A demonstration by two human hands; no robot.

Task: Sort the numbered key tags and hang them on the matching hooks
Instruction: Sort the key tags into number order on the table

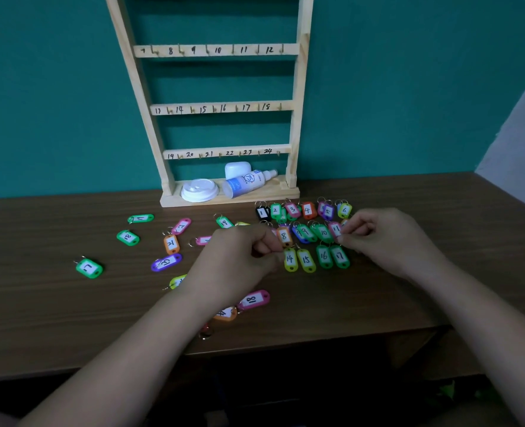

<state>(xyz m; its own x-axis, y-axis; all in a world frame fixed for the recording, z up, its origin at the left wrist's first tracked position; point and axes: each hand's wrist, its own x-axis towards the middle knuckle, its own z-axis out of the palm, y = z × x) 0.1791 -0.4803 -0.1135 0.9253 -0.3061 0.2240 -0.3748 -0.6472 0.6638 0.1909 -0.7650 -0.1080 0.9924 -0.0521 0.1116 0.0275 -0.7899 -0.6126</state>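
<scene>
A wooden hook rack (298,97) stands against the teal wall, its rails numbered 7 to 24 and its hooks bare. On the brown table (55,318), key tags lie in rows: 1 to 6 (306,210), 8 to 11 (323,232), and 14 to 17 (306,259). My right hand (387,238) pinches a partly hidden tag (344,224) at the right end of the second row. My left hand (239,260) has its fingers curled at the left end of the third row, beside tag 14 (290,259). Anything it holds is hidden.
Loose tags are scattered on the left: green 18 (128,237), green 7 (89,267), orange 21 (171,243), purple (166,262), pink 18 (253,299). A white lid (199,190), a spray bottle (249,182) and a white case (237,170) sit on the rack's base.
</scene>
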